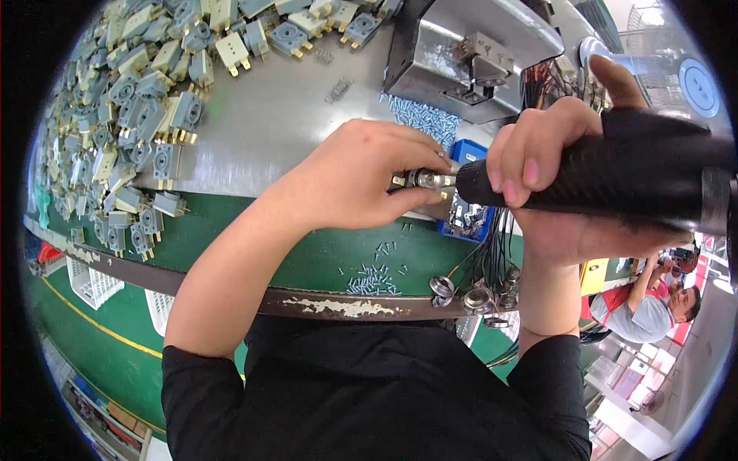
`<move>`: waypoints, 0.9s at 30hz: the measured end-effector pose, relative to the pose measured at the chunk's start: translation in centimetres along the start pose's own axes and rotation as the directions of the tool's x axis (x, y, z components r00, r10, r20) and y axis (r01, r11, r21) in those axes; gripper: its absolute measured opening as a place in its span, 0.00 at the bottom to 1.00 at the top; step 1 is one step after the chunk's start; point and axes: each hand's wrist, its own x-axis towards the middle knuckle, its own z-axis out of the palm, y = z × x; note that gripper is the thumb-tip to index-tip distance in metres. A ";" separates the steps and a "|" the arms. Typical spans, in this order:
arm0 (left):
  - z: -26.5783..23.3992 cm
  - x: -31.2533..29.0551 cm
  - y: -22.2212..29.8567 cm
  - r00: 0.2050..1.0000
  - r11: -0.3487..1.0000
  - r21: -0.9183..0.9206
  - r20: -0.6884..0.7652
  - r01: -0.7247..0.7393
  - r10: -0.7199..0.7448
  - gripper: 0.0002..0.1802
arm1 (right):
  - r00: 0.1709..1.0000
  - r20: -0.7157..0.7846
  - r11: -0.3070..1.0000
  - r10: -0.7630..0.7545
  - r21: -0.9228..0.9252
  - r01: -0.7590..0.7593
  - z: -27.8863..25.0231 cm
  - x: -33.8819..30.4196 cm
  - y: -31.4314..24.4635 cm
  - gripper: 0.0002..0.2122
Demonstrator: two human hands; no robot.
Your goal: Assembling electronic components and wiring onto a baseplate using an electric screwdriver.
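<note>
Over the green desk (307, 253), the black cylindrical tool (630, 173), wrapped by the right hand's (542, 146) curled fingers, is probably best aligned straight, while the left hand (365, 173), thumb and fingers slightly parted, pinches the small part (423, 179) at the tool's tip, beyond loose screws (373, 283).

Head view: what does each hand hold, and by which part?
Right hand: black tool, around its front body. Left hand: small part, by opposite sides.

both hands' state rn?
Left hand: pinching a small dark-and-metal part between thumb and fingers.
Right hand: closed around a thick black cylindrical tool.
</note>
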 end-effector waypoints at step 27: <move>-0.3 0.2 0.5 1.000 1.000 0.019 0.001 0.000 0.000 0.19 | 0.991 -0.128 0.997 -0.048 -0.058 0.041 -0.3 2.8 0.9 0.61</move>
